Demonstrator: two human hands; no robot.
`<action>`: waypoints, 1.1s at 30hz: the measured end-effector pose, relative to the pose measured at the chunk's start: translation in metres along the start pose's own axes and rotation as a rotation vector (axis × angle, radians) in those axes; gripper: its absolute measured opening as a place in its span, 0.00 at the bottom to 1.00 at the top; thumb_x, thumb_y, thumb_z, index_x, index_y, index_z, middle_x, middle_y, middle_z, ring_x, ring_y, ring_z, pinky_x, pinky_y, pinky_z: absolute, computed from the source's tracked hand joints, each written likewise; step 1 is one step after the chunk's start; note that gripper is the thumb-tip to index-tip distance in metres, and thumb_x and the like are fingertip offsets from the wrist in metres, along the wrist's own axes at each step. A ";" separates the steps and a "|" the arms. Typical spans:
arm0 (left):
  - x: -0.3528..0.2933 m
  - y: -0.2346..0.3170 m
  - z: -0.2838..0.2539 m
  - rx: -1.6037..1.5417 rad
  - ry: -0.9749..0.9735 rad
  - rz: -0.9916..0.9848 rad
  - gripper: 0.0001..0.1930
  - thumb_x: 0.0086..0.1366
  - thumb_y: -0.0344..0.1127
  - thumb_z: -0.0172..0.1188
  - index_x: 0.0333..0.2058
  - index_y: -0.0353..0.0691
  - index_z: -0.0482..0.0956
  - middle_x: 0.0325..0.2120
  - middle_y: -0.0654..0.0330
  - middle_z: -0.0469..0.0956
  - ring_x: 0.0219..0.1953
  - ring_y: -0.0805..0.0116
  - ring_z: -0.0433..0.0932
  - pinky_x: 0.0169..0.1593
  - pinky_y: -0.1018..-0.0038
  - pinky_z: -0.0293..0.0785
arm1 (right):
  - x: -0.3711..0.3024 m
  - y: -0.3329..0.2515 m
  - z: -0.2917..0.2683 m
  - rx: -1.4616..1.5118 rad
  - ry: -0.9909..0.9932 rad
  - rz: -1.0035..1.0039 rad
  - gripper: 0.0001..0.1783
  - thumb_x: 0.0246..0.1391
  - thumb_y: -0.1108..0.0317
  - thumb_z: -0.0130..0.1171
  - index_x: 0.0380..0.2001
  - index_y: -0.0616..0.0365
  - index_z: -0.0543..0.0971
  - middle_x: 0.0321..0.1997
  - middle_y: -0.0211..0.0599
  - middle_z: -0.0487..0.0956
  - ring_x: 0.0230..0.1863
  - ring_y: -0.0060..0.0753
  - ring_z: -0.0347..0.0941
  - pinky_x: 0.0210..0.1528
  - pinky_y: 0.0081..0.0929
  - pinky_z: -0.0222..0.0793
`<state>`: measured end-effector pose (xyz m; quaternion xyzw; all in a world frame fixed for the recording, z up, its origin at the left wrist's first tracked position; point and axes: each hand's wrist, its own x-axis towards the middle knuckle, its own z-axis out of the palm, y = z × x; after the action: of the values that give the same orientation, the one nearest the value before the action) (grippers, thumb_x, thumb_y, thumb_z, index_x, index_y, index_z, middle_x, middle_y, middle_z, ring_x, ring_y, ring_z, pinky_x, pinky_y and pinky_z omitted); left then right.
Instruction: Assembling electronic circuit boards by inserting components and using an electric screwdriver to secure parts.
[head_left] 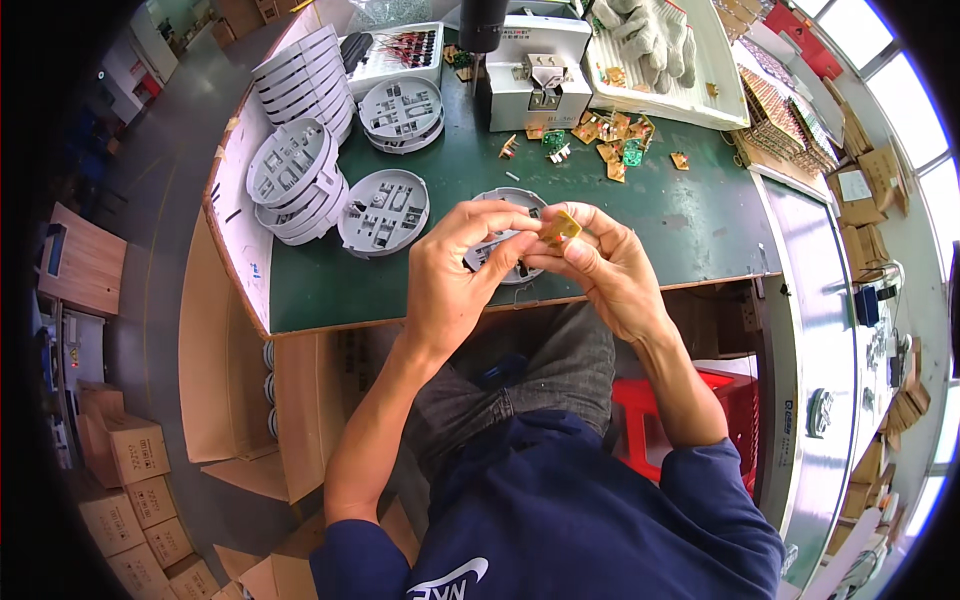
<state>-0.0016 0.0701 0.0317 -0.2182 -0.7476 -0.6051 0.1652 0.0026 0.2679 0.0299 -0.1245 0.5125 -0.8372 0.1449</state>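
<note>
Both of my hands are raised together above the front edge of the green workbench (pixel 700 215). In my right hand (pixel 612 275) a small tan circuit board (pixel 562 229) is pinched between thumb and fingers. My left hand (pixel 452 262) is closed in a pinch, its fingertips close against the board's left side; what lies between them is hidden. Beneath the hands a round grey plastic housing (pixel 512 275) lies on the bench, partly covered by my fingers. Further left, another round grey housing (pixel 384 212) rests with its moulded compartments facing up.
Stacks of grey housings (pixel 292 165) stand at the left edge. Several loose circuit boards (pixel 612 133) lie before a white box machine (pixel 540 90). A white tray (pixel 725 100) holds gloves (pixel 650 45); another tray (pixel 425 45) holds wired parts. A dark tool (pixel 484 25) hangs overhead.
</note>
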 end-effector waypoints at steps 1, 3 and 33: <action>0.000 0.001 -0.001 0.020 -0.013 0.020 0.07 0.63 0.28 0.68 0.40 0.39 0.86 0.42 0.59 0.84 0.42 0.66 0.83 0.45 0.71 0.79 | 0.000 0.003 -0.001 0.003 -0.009 -0.019 0.23 0.66 0.68 0.59 0.60 0.67 0.72 0.56 0.44 0.79 0.54 0.34 0.80 0.62 0.39 0.77; 0.000 0.003 -0.002 0.040 -0.024 0.040 0.08 0.63 0.28 0.68 0.41 0.40 0.86 0.41 0.59 0.84 0.42 0.65 0.84 0.45 0.70 0.80 | -0.001 0.006 -0.003 0.008 -0.025 -0.057 0.23 0.64 0.67 0.63 0.59 0.65 0.75 0.55 0.43 0.80 0.53 0.34 0.80 0.63 0.39 0.76; -0.007 0.005 -0.008 0.152 -0.076 0.047 0.09 0.60 0.25 0.66 0.40 0.39 0.87 0.42 0.59 0.85 0.44 0.67 0.84 0.50 0.71 0.79 | 0.001 0.016 -0.008 -0.104 -0.015 -0.071 0.19 0.60 0.75 0.65 0.55 0.65 0.78 0.50 0.40 0.83 0.51 0.29 0.80 0.61 0.31 0.75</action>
<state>0.0069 0.0623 0.0343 -0.2452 -0.7917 -0.5341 0.1670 0.0003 0.2670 0.0124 -0.1561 0.5497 -0.8129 0.1123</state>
